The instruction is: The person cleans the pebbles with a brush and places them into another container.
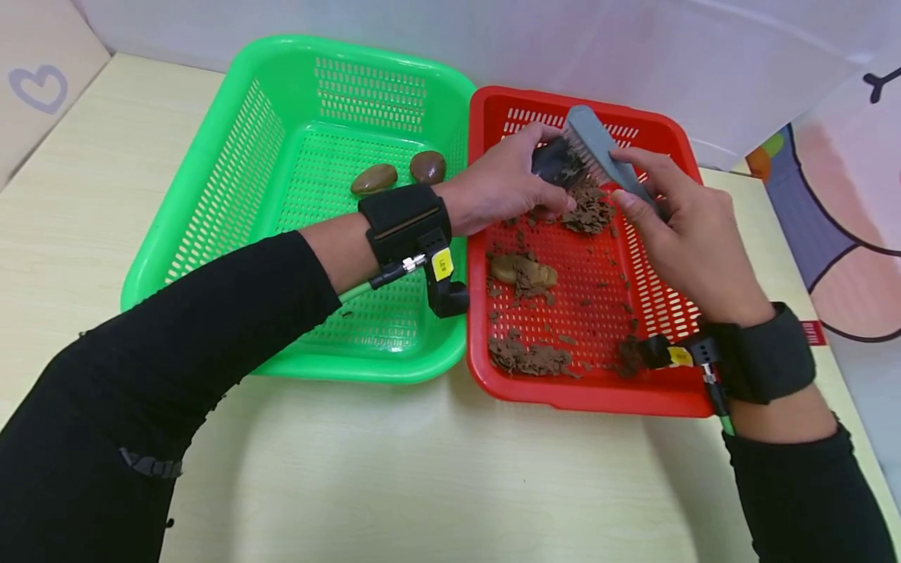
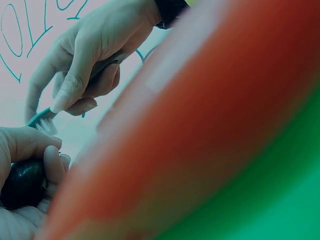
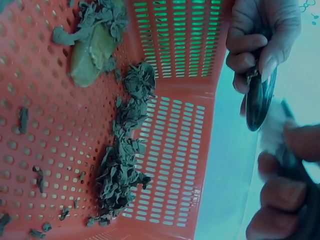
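My left hand (image 1: 501,186) holds a smooth black stone (image 1: 552,161) over the far part of the red basket (image 1: 598,400). My right hand (image 1: 697,231) grips a grey-blue brush (image 1: 591,134) by its handle, bristles turned toward the stone and close to it. In the right wrist view, the black stone (image 3: 260,107) has a bit of brown matter near the fingers, and the brush is blurred. Beneath the hands lies a pile of brown flakes (image 1: 588,211). A yellowish stone (image 1: 503,270), partly coated in brown matter, lies on the basket floor.
To the left stands a green basket (image 1: 394,371) with two smooth brown stones, one (image 1: 374,179) beside the other (image 1: 427,166). More brown flakes (image 1: 528,357) lie at the red basket's near side. A white sheet (image 1: 563,47) hangs behind the baskets.
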`<state>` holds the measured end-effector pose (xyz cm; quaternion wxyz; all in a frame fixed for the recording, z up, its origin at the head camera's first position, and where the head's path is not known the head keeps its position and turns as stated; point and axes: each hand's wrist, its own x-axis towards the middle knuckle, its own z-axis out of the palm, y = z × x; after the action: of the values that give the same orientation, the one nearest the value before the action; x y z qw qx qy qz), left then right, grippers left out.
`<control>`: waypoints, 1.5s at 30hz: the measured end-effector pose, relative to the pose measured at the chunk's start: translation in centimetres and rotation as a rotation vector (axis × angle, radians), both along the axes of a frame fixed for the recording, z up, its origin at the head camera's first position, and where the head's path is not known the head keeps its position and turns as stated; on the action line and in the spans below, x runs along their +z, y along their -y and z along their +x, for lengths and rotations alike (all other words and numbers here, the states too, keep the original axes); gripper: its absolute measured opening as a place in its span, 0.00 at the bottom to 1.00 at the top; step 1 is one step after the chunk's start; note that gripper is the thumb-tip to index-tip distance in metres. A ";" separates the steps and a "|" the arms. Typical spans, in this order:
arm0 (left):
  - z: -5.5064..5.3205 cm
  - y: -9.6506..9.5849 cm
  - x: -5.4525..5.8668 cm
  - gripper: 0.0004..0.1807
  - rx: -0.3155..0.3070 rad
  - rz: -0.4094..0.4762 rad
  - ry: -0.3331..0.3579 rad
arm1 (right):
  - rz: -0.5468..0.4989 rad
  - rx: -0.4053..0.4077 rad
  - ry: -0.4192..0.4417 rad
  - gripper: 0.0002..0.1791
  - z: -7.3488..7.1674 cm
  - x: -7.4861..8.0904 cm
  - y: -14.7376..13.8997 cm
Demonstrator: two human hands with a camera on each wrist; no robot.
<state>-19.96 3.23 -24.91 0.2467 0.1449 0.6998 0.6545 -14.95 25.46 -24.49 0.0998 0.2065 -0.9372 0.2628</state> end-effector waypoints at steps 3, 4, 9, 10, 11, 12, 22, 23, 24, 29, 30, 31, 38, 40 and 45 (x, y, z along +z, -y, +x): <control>0.0 0.0 0.1 0.39 0.004 -0.010 0.013 | 0.000 -0.047 0.032 0.26 -0.1 0.0 0.0; 0.0 0.0 0.1 0.39 0.003 -0.011 0.013 | -0.001 -0.045 0.039 0.26 -0.1 0.0 -0.1; 0.0 0.1 -0.1 0.36 -0.016 0.010 -0.026 | -0.032 0.082 0.034 0.29 0.1 0.0 0.0; 0.0 0.1 -0.2 0.35 -0.019 0.014 -0.038 | -0.037 0.113 0.031 0.30 0.1 0.0 0.0; 0.0 0.1 -0.3 0.33 -0.022 0.019 -0.049 | -0.043 0.140 0.031 0.31 0.2 0.0 0.0; 0.0 0.1 -0.3 0.32 -0.025 0.022 -0.056 | -0.047 0.159 0.031 0.31 0.2 0.0 0.1; 0.0 0.1 0.1 0.39 0.001 -0.019 0.007 | 0.027 -0.084 0.033 0.26 0.0 0.1 -0.2; 0.0 0.1 0.1 0.39 0.002 -0.020 0.009 | 0.026 -0.088 0.042 0.26 -0.1 0.1 -0.2; 0.0 0.1 0.1 0.39 0.002 -0.020 0.010 | 0.025 -0.089 0.047 0.26 0.0 0.1 -0.2; 0.0 0.0 0.0 0.36 -0.017 0.000 -0.021 | -0.020 0.052 0.046 0.28 0.1 0.1 -0.2; 0.0 0.0 0.0 0.35 -0.021 0.005 -0.033 | -0.030 0.087 0.046 0.29 0.2 0.1 -0.1; 0.0 0.0 -0.1 0.33 -0.026 0.011 -0.044 | -0.040 0.118 0.048 0.30 0.2 0.1 -0.1; 0.0 0.0 0.0 0.36 -0.014 0.006 -0.021 | -0.008 0.054 0.017 0.29 0.1 0.2 0.0; 0.0 0.0 0.1 0.38 -0.006 -0.003 -0.003 | 0.011 -0.016 0.022 0.27 0.0 0.2 -0.1; 0.0 0.0 0.2 0.39 0.006 0.005 0.016 | 0.004 -0.132 0.088 0.27 -0.1 0.3 -0.2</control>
<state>-19.98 3.24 -24.73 0.2500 0.1381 0.6965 0.6583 -15.02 25.65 -24.20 0.0751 0.1329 -0.9527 0.2627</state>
